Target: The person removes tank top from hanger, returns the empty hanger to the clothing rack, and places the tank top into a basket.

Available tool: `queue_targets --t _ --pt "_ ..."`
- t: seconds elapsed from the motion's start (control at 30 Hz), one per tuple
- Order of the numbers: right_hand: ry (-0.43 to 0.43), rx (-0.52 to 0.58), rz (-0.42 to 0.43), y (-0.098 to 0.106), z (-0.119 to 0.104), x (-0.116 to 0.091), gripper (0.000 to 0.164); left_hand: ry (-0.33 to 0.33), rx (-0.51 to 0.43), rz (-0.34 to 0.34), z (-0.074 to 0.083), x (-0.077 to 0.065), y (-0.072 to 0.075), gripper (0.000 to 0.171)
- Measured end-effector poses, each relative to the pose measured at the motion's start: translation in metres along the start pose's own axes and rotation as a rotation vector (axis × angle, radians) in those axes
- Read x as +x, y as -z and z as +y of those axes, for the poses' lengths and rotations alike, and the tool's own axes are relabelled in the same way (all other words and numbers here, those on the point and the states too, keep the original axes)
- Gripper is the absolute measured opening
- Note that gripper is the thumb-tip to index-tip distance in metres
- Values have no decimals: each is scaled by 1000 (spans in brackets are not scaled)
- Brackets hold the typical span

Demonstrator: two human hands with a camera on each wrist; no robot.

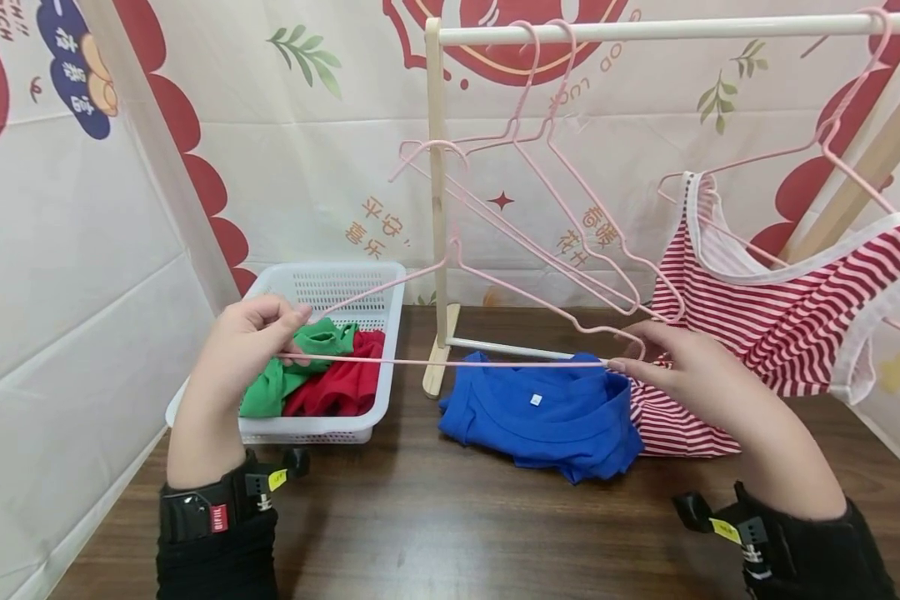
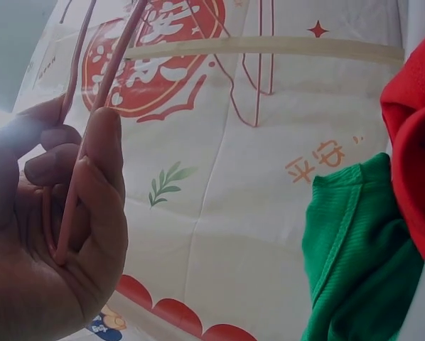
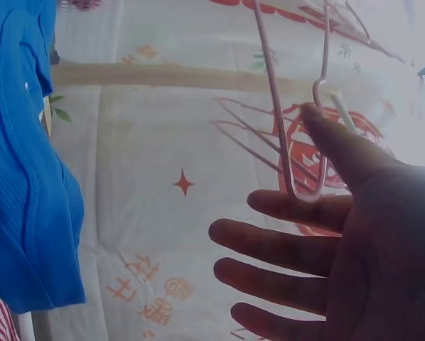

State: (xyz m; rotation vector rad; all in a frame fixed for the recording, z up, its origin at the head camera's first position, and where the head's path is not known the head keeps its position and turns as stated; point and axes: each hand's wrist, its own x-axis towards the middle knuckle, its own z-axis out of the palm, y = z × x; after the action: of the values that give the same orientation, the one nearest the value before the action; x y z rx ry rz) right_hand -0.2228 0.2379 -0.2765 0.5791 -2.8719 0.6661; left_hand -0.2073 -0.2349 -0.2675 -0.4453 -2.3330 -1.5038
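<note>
A pink clothes hanger (image 1: 450, 362) is held level over the table, its hook upward. My left hand (image 1: 258, 337) grips its left end, with fingers curled round the wire in the left wrist view. At the other end, the thumb and index finger of my right hand (image 1: 678, 367) hold the bent corner; the remaining fingers (image 3: 276, 245) are spread out. Below the hanger's right half, a blue garment (image 1: 543, 417) lies bunched on the table. Behind my left hand, a white basket (image 1: 388, 392) contains a green garment (image 1: 262, 392) and a red garment (image 1: 337, 383).
A clothes rack with a white rail (image 1: 675, 29) and wooden post (image 1: 437, 208) stands behind. Several empty pink hangers (image 1: 555, 158) hang from it. At right, a red-and-white striped top (image 1: 780, 308) hangs on another, its lower part reaching the brown table (image 1: 450, 533).
</note>
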Motion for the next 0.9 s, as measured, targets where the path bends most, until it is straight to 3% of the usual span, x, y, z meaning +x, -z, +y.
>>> queue_targets --t 0.23,0.5,0.7,0.9 --pt "37 -5 3 -7 -9 0 36 -16 -16 -60 0 4 -7 36" --pt "44 125 15 -13 -16 0 31 -2 0 -23 1 2 -8 35" --pt "44 143 92 -10 -17 -4 27 -25 9 20 7 0 -9 34" --pt "57 165 232 -8 -16 -8 19 -15 -29 76 11 2 -18 37"
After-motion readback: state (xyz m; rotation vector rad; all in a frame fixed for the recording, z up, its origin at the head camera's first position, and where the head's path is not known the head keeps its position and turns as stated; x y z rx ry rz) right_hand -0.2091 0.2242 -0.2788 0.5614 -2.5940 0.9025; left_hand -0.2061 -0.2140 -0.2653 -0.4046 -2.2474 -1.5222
